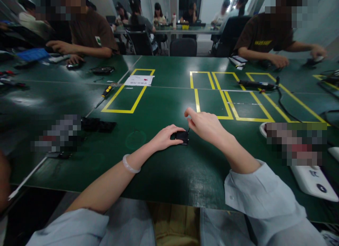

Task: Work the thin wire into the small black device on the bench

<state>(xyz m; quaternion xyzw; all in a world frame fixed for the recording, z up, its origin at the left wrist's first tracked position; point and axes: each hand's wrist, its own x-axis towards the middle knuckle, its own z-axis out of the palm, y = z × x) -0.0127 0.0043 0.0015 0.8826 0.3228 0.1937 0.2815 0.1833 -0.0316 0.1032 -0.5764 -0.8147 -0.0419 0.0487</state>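
A small black part [182, 136] lies on the green table near its front middle. My left hand [168, 137] grips it from the left, thumb along the near edge and fingers along the far edge. Just to the right and above is my right hand [203, 123], its fingers closed in a pinch. A thin dark rod [189, 130] runs from below those fingers down to the part's right edge. Most of the rod is hidden by the hand, so its kind is unclear.
Yellow tape boxes [132, 111] mark the green table [164, 101]. A yellow-black screwdriver [106, 92] and paper sheet [139, 80] lie left of centre. Black parts [97, 125] are at left; a white device [314, 182] and corded black tool [258, 85] at right. Two people sit opposite.
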